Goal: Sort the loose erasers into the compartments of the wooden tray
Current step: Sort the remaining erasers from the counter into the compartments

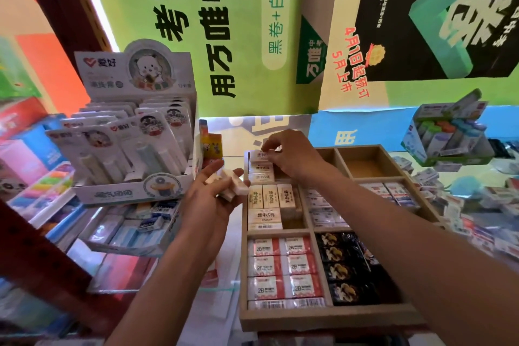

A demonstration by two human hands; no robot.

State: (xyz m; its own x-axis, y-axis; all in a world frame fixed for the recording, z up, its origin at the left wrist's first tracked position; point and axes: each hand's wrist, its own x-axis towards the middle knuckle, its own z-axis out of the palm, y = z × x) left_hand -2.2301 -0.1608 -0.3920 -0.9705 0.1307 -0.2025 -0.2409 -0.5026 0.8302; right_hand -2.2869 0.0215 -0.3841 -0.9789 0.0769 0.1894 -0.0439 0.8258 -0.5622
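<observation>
the right hand [292, 154] reaches over the divided wooden tray [323, 317], its grip pinching a cream paper-sleeved eraser [259, 155] at the top of the far left compartment, above two like erasers stacked there. the left hand [213, 196], palm up just left of the tray, has its grip curled around a small bunch of cream erasers [231, 184]. the near compartments hold rows of white-and-red 2b erasers [283, 267] and black-wrapped erasers [342, 270].
</observation>
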